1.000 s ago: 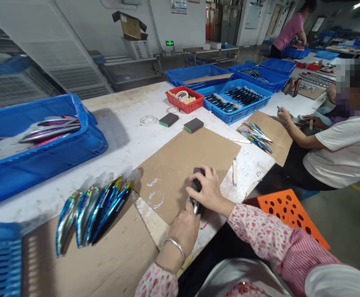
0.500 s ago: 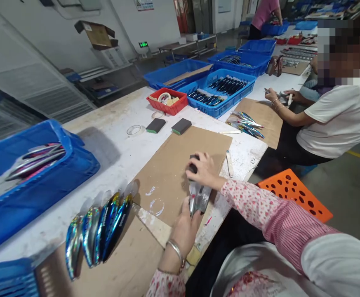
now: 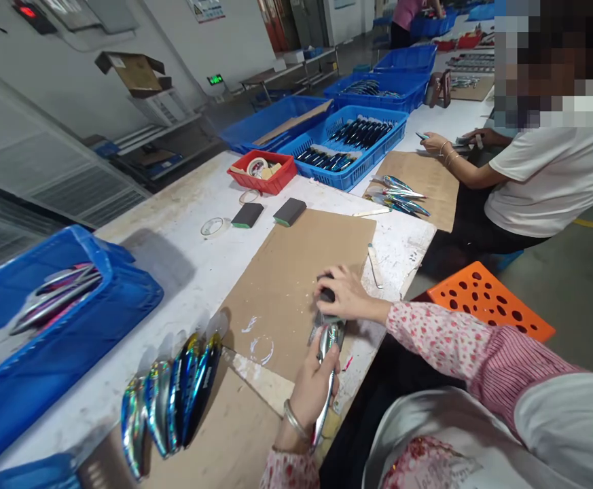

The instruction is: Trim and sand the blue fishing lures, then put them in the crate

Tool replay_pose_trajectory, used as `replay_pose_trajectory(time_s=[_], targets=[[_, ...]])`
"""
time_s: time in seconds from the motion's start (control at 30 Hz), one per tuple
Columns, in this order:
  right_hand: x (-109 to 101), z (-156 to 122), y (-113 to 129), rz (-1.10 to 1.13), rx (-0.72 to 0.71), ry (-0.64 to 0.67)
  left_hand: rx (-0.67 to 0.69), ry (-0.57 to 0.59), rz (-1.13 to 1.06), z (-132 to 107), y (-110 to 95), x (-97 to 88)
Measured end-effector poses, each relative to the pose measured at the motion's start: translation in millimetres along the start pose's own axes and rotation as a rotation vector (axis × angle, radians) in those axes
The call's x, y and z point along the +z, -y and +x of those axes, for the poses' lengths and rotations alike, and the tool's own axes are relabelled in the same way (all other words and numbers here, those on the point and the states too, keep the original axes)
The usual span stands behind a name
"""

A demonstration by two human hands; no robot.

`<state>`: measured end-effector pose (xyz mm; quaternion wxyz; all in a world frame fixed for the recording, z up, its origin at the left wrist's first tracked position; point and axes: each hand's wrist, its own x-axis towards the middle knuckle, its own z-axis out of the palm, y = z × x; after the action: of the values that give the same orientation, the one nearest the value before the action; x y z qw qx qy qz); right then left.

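Note:
My left hand is closed round a silvery fishing lure, its tail end sticking out below the palm. Above it, my right hand grips a dark sanding block with curled fingers, close to the lure's upper end. Whether the block touches the lure is hard to make out. Under both hands lies a sheet of brown cardboard; a grey, crumpled-looking piece shows beneath the block. To the left, several shiny blue lures rest side by side on another cardboard.
A blue bin of lures stands at the left. Two sanding sponges, a tape ring, a red basket and a blue crate sit farther back. A white-handled knife lies at right; a co-worker sits beyond an orange perforated stool.
My left hand has turned the lure so that more of its side and its tail end show. My right hand stays on the sanding block, slightly lower. The view has shifted a little.

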<state>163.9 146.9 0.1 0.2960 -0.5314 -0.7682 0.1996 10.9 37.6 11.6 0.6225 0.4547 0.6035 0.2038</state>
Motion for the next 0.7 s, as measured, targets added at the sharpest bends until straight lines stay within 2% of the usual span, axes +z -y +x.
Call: replay_pose_trajectory(time_s=[0.1, 0.2, 0.3, 0.47, 0.63, 0.7], targets=[[-4, 7, -4, -0.068, 0.067, -0.032, 0.0, 0.013, -0.038, -2, 0, 0.0], [-3, 1, -3, -0.053, 0.002, -0.056, 0.003, 0.043, -0.065, -1, 2, -1.2], [-2, 0, -5, -0.006, -0.04, -0.01, 0.017, 0.053, -0.055, 0, 4, -3.2], [-8, 13, -9, -0.076, 0.086, -0.016, -0.002, 0.056, -0.064, -3, 7, -5.6], [-3, -1, -1, 0.014, -0.025, 0.039, -0.031, 0.06, -0.015, -7, 3, -4.6], [-1, 3, -3, 0.023, -0.022, 0.047, -0.03, 0.038, 0.012, -7, 0, -3.4]])
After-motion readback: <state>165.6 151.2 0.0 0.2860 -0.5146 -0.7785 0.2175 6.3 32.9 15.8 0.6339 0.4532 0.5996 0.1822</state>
